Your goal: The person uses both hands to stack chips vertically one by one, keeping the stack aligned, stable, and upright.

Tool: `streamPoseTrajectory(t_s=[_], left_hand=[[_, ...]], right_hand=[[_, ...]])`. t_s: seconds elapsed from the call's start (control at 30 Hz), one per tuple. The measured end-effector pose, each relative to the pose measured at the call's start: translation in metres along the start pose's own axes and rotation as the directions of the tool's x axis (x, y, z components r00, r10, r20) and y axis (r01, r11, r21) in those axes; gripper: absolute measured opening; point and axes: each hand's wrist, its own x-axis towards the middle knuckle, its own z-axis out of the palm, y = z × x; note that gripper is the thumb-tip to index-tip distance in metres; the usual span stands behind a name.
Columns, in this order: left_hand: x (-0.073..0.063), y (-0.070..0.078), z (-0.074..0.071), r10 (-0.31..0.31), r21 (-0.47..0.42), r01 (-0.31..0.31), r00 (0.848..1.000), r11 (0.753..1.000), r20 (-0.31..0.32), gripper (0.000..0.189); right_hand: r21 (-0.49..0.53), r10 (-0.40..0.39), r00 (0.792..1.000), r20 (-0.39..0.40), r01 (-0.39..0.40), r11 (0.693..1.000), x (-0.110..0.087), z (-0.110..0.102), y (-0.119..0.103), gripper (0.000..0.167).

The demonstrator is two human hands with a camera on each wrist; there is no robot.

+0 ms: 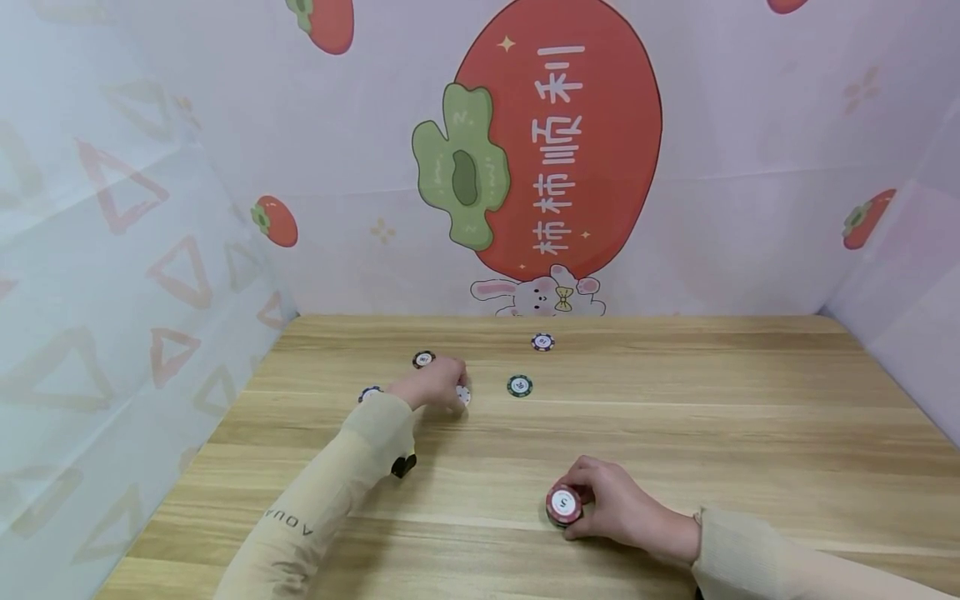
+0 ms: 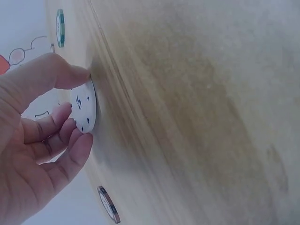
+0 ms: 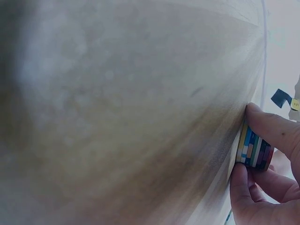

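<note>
My left hand [image 1: 435, 385] reaches to the back left of the table and pinches a white poker chip [image 1: 464, 395] by its edge. In the left wrist view, thumb and fingertips sit at opposite edges of this chip [image 2: 85, 108], close to the wood. Nearer the front, my right hand [image 1: 611, 504] grips a short stack of poker chips [image 1: 564, 506] between thumb and fingers. A red chip marked 5 tops it. From the side, the right wrist view shows the stack's coloured layers [image 3: 254, 147], yellow, blue, green and dark, low at the tabletop.
Around the left hand lie a black chip [image 1: 423, 359], a blue chip [image 1: 370, 393] partly behind the wrist, and a green chip [image 1: 520, 385]. Farther back is a purple-blue chip [image 1: 543, 342]. A printed cloth [image 1: 720, 208] hangs behind the wooden table [image 1: 750, 400].
</note>
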Motion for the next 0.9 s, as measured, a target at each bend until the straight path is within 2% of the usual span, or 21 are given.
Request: streamPoseTrajectory(t_s=[0.17, 0.3, 0.43, 0.6, 0.9], left_hand=[[-0.003, 0.003, 0.003, 0.007, 0.021, -0.007, 1.000, 1.000, -0.024, 0.035], [-0.007, 0.008, 0.005, 0.033, 0.094, -0.028, 0.998, 0.995, -0.050, 0.032], [-0.011, 0.013, 0.008, 0.085, 0.179, -0.068, 0.992, 0.981, -0.088, 0.028], [-0.015, 0.019, 0.013, 0.160, 0.278, -0.118, 0.978, 0.953, -0.136, 0.022], [-0.027, 0.032, 0.015, 0.215, 0.293, -0.153, 0.958, 0.944, -0.192, 0.014]], right_hand=[[-0.001, -0.008, 1.000, -0.003, 0.008, 1.000, 0.000, 0.000, 0.000, 0.039], [-0.004, -0.005, 1.000, -0.001, 0.005, 1.000, 0.000, 0.000, 0.000, 0.039], [-0.004, -0.004, 1.000, -0.004, 0.004, 1.000, 0.000, 0.000, -0.001, 0.039], [-0.009, 0.006, 1.000, 0.007, -0.006, 1.000, 0.000, -0.001, -0.002, 0.039], [0.010, 0.026, 0.999, 0.027, -0.026, 1.000, 0.000, -0.001, -0.001, 0.040]])
